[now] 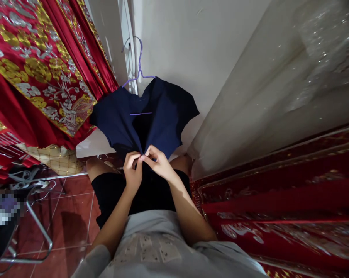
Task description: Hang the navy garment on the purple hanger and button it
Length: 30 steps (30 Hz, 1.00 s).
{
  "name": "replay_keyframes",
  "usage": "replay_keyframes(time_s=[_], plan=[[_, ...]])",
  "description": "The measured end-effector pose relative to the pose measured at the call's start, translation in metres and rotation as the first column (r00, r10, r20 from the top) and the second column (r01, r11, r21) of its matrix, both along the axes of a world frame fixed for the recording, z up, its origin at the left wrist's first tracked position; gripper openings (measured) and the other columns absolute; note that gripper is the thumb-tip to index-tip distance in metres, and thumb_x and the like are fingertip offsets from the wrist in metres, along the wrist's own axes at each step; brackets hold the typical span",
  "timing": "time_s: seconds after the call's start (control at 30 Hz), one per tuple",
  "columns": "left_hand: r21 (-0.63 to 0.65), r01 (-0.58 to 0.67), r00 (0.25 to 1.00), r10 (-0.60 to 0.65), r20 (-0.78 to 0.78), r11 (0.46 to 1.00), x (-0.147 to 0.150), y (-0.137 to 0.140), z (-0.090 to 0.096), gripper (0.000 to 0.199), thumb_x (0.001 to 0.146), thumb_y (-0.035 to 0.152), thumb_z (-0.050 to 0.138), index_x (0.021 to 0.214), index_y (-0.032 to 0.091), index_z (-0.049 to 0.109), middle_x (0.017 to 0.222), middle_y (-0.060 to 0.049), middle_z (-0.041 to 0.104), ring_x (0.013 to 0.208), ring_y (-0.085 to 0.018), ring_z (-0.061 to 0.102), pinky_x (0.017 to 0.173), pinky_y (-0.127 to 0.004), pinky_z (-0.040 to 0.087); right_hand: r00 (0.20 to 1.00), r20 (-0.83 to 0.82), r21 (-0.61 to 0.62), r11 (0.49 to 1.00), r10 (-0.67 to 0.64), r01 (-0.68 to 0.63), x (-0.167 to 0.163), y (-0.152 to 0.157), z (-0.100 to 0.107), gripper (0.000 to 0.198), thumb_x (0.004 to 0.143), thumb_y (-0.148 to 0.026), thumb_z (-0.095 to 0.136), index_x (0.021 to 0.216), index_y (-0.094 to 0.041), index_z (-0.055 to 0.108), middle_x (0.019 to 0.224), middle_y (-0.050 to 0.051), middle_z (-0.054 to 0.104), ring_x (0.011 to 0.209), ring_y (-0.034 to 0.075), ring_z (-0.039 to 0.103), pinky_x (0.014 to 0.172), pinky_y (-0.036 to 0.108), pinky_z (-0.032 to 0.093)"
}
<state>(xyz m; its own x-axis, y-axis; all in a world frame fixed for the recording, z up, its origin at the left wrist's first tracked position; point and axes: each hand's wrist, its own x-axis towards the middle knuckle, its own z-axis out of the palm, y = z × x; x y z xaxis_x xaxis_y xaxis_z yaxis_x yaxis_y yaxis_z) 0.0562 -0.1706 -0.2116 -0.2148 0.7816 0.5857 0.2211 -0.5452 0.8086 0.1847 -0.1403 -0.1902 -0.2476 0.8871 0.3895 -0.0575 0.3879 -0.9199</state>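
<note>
A dark navy short-sleeved garment (168, 112) hangs on a purple hanger (140, 58) in front of me. Its front opening spreads apart at the neck and narrows to a point at my fingers. My left hand (133, 166) pinches one edge of that opening. Close against it, my right hand (157, 161) pinches the other edge, the fingertips of both hands nearly touching. Whatever small part lies between the fingertips is hidden. The lower part of the garment drops toward my lap, where it blends with my black shorts (110, 189).
Red cloth with gold and silver embroidery (47, 69) hangs at the left. A chair with a metal frame (39, 222) stands on the red tiled floor (76, 227). At the right is a plastic-covered surface (249, 100), above more red embroidered cloth (264, 200). A pale wall (192, 34) rises behind.
</note>
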Motion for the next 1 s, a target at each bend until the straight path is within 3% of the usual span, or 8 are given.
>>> replay_keyframes(time_s=[0.1, 0.2, 0.43, 0.53, 0.73, 0.87, 1.0], plan=[[-0.082, 0.019, 0.999, -0.016, 0.029, 0.996, -0.001, 0.002, 0.006, 0.022, 0.100, 0.038, 0.065, 0.097, 0.017, 0.072, 0.090, -0.006, 0.069, 0.086, -0.018, 0.068, 0.082, -0.028, 0.056, 0.969, -0.183, -0.053, 0.986, -0.166, 0.159, -0.007, 0.001, -0.005, 0.033, 0.088, -0.049, 0.073, 0.084, -0.022, 0.054, 0.069, -0.003, 0.057, 0.061, 0.012, 0.055, 0.060, 0.026, 0.046], [-0.122, 0.018, 0.997, -0.008, 0.079, 0.992, 0.004, -0.001, 0.005, 0.026, 0.099, 0.042, 0.065, 0.096, 0.017, 0.072, 0.089, -0.005, 0.071, 0.085, -0.018, 0.069, 0.083, -0.027, 0.056, 0.928, -0.287, -0.120, 0.970, -0.239, 0.213, -0.012, 0.000, -0.008, 0.033, 0.087, -0.051, 0.074, 0.085, -0.022, 0.060, 0.067, -0.001, 0.063, 0.056, 0.013, 0.058, 0.057, 0.027, 0.050], [-0.142, 0.000, 0.985, 0.025, 0.171, 0.990, 0.010, -0.004, -0.001, 0.021, 0.096, 0.038, 0.068, 0.101, 0.017, 0.073, 0.094, -0.005, 0.072, 0.088, -0.019, 0.070, 0.084, -0.027, 0.056, 0.960, -0.250, -0.041, 0.992, -0.124, 0.117, -0.007, -0.004, -0.013, 0.027, 0.085, -0.040, 0.078, 0.106, -0.024, 0.073, 0.080, -0.001, 0.061, 0.074, 0.012, 0.062, 0.071, 0.026, 0.055], [-0.092, 0.020, 0.990, -0.007, 0.140, 0.996, 0.011, -0.001, 0.001, 0.018, 0.097, 0.033, 0.068, 0.103, 0.018, 0.076, 0.098, -0.006, 0.072, 0.092, -0.019, 0.070, 0.087, -0.028, 0.056, 0.970, -0.215, 0.001, 0.993, -0.117, 0.120, -0.005, -0.003, -0.016, 0.025, 0.086, -0.038, 0.077, 0.105, -0.023, 0.072, 0.084, 0.000, 0.063, 0.080, 0.014, 0.063, 0.075, 0.026, 0.054], [-0.079, 0.039, 0.995, -0.032, 0.093, 0.996, 0.008, -0.001, 0.004, 0.017, 0.095, 0.032, 0.069, 0.102, 0.018, 0.078, 0.098, -0.007, 0.072, 0.092, -0.020, 0.069, 0.087, -0.030, 0.056, 0.937, -0.248, -0.010, 0.968, -0.245, 0.251, -0.013, -0.005, -0.020, 0.022, 0.089, -0.041, 0.071, 0.095, -0.023, 0.062, 0.088, 0.002, 0.061, 0.084, 0.016, 0.062, 0.077, 0.028, 0.054], [-0.105, 0.063, 0.989, -0.048, 0.141, 0.993, 0.005, -0.003, 0.000, 0.017, 0.093, 0.032, 0.071, 0.101, 0.017, 0.077, 0.095, -0.007, 0.072, 0.089, -0.020, 0.070, 0.085, -0.029, 0.056, 0.981, -0.149, 0.123, 0.982, -0.122, 0.140, -0.010, -0.006, -0.016, 0.014, 0.091, -0.033, 0.070, 0.101, -0.024, 0.068, 0.092, 0.003, 0.059, 0.084, 0.016, 0.059, 0.076, 0.029, 0.052], [-0.120, 0.070, 0.990, -0.055, 0.129, 0.990, 0.003, -0.003, 0.001, 0.019, 0.093, 0.036, 0.072, 0.098, 0.018, 0.077, 0.094, -0.007, 0.072, 0.087, -0.020, 0.069, 0.085, -0.029, 0.056, 0.988, -0.103, 0.130, 0.983, -0.118, 0.131, -0.005, -0.003, -0.010, 0.013, 0.091, -0.035, 0.069, 0.095, -0.024, 0.073, 0.089, 0.004, 0.060, 0.082, 0.017, 0.060, 0.071, 0.030, 0.052]])
